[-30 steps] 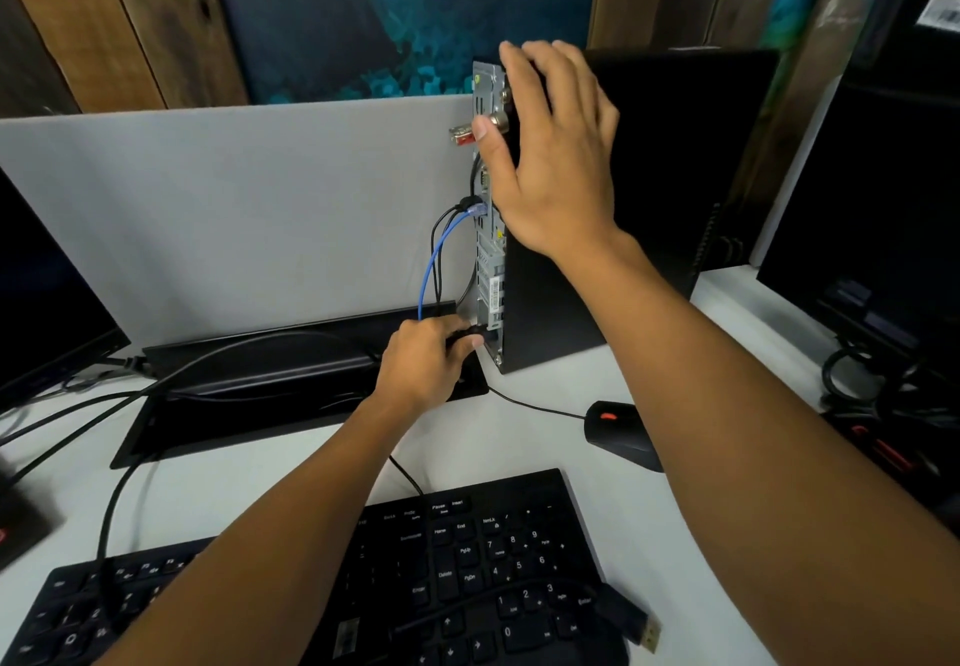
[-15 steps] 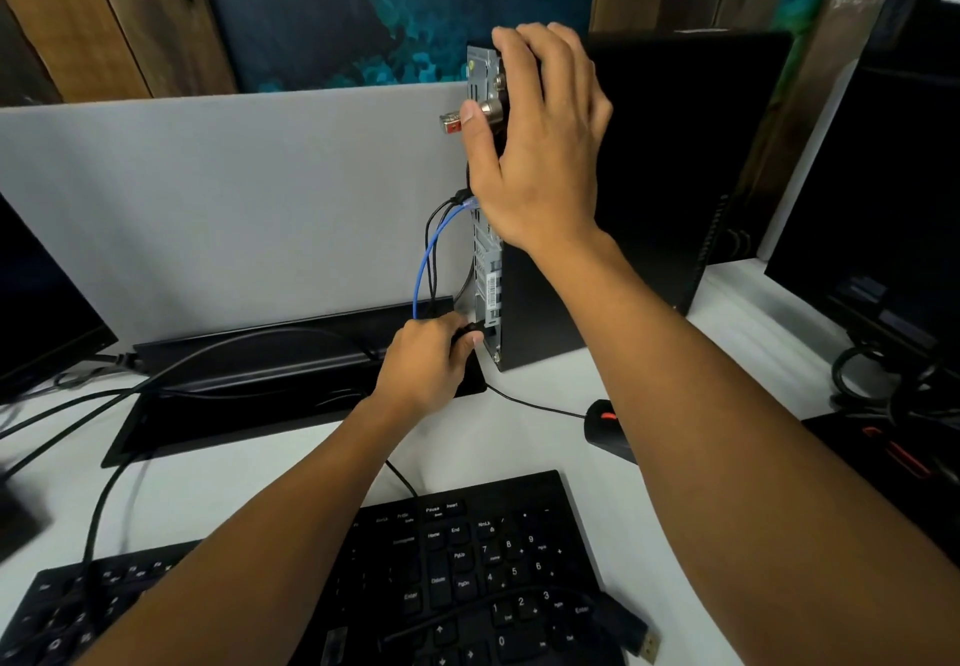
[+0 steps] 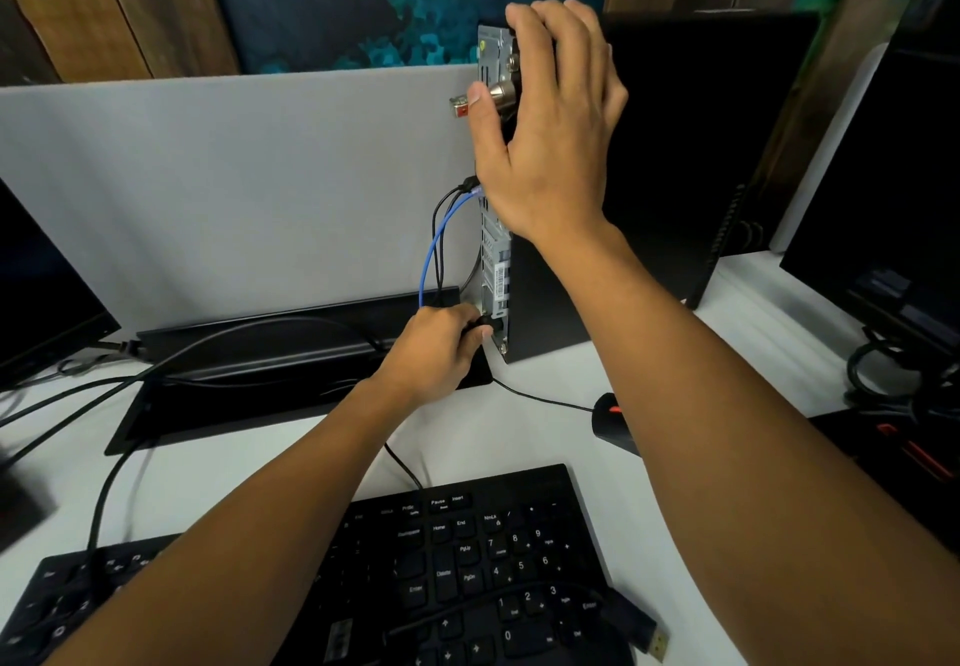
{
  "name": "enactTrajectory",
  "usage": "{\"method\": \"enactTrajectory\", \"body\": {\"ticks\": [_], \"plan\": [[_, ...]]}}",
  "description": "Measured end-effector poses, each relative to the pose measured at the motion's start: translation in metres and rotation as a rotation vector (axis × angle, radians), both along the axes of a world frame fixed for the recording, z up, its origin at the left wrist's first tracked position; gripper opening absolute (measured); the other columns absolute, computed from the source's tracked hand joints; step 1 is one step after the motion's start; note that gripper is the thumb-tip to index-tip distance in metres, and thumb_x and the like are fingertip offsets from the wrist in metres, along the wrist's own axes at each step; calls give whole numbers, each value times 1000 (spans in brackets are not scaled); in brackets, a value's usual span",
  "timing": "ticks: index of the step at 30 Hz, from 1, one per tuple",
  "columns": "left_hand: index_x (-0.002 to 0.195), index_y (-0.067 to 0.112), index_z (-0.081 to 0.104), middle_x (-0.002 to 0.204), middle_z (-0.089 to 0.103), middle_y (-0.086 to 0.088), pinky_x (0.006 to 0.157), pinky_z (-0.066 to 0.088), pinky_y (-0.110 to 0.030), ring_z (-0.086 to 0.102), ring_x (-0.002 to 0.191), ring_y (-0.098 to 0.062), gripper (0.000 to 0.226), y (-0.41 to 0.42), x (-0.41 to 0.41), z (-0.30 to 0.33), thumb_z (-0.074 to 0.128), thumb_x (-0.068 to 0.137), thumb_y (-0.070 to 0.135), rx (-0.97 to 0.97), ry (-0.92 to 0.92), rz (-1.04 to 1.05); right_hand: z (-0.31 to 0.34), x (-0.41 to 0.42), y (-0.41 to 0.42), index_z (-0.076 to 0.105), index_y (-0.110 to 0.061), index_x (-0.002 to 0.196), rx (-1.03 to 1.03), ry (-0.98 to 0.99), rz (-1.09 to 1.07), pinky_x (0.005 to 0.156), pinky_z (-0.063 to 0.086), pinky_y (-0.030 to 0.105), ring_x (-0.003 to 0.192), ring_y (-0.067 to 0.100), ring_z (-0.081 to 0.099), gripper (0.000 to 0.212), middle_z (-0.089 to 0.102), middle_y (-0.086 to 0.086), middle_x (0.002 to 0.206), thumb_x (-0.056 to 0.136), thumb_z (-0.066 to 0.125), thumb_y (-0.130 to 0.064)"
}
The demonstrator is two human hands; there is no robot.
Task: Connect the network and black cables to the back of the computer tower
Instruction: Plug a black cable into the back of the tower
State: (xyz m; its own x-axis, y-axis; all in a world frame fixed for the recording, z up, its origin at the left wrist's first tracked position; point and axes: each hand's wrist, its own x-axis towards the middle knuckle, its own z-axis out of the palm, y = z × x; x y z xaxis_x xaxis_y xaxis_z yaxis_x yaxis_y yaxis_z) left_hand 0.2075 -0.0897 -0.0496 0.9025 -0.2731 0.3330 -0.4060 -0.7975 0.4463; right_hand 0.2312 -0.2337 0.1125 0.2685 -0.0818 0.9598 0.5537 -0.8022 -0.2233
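Nearest the camera a black keyboard lies on the white desk, with a loose cable crossing its number pad and ending in a gold-tipped plug at its right edge (which cable this is, I cannot tell). Just beyond, a black mouse sits on the desk, its thin cord running back toward the tower's foot.

Past the keyboard the left hand reaches low to the rear panel of the computer tower, its grip closed around the plug of the black cable, fingers curled and pinching it right at a port near the panel's bottom edge. Whether the plug is fully seated cannot be told; the fingers hide the joint. Judging by the pose, this is the push-home step.

Higher up, the right hand lies flat against the tower's top rear corner, fingers straight and spread over the edge, clamping nothing. It likely braces the tower so it does not slide while the plug is pressed in. By its thumb a metal connector juts from the panel.

Between the two hands the blue network cable loops up from a black cable tray set in the desk and meets the panel mid-height beside thin black leads, seemingly plugged in already. Farthest back stands a grey divider panel, and behind it a wooden wall.
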Motion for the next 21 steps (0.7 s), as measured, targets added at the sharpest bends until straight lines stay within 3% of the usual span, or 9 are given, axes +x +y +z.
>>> {"method": "enactTrajectory", "body": {"ticks": [9, 16, 21], "plan": [[95, 13, 63, 69, 62, 0, 59, 53, -40, 59, 60, -21, 21, -10, 3, 2, 56, 103, 32, 16, -60, 44, 1, -1, 9, 64, -8, 131, 70, -1, 31, 110, 36, 56, 139, 33, 47, 52, 60, 11, 137, 88, 64, -36], [97, 14, 68, 67, 60, 3, 56, 41, -29, 55, 57, -14, 19, -12, 5, 8, 59, 101, 31, 29, -61, 49, 3, -1, 16, 65, -7, 128, 124, -7, 45, 108, 37, 57, 137, 33, 49, 52, 61, 12, 133, 83, 66, -34], [91, 19, 67, 65, 54, 5, 58, 41, -30, 57, 64, -22, 23, -16, 4, 15, 60, 99, 39, 77, -35, 95, 6, -7, 14, 63, -9, 130, 95, 51, 42, 111, 35, 56, 139, 31, 45, 51, 58, 10, 137, 85, 64, -35]]}}
